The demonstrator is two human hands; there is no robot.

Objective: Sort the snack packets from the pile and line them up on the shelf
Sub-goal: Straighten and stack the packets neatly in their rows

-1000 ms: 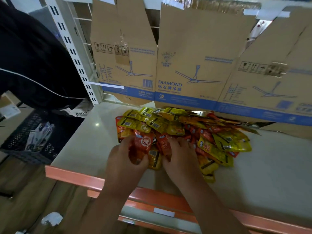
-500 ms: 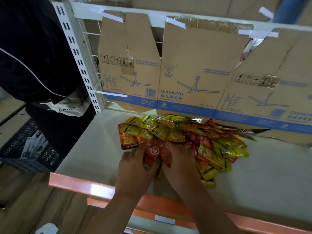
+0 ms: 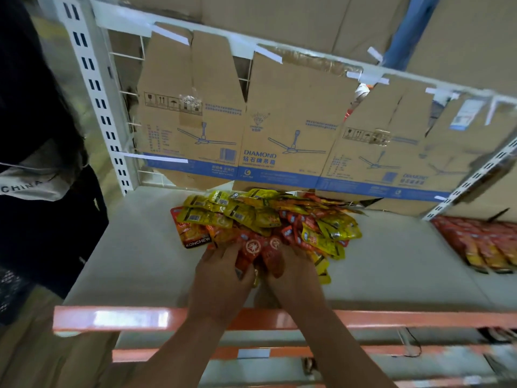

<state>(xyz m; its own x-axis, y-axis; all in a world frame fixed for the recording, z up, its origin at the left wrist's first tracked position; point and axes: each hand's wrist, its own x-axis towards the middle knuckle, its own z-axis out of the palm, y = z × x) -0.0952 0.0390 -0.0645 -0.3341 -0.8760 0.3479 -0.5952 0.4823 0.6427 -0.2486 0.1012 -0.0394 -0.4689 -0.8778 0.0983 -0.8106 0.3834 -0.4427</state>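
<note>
- Directly ahead of us the pile of snack packets (image 3: 265, 219) lies on the pale shelf (image 3: 140, 247), heaped against the foot of the cardboard boxes (image 3: 293, 121); yellow packets (image 3: 207, 217) cover its far and right parts, red ones its near edge
- our hands meet at that near edge, side by side and almost touching; the pile stretches away from them toward the boxes
- our left hand (image 3: 221, 278) curls fingers and thumb round a bunch of red packets (image 3: 253, 247) bearing a white round emblem
- our right hand (image 3: 293, 275) grips the same red packets from the right, thumb on top; its fingers are tucked among them, out of sight
- an orange-red KONCHEW packet (image 3: 193, 236) lies flat at the pile's left corner, just beyond the left hand
- both forearms cross the orange front rail (image 3: 391, 317) of the shelf
- further right on the shelf, well apart from the pile, lies another batch of packets (image 3: 481, 245), red and yellow; a person in dark clothing (image 3: 42, 191) stands at the left
</note>
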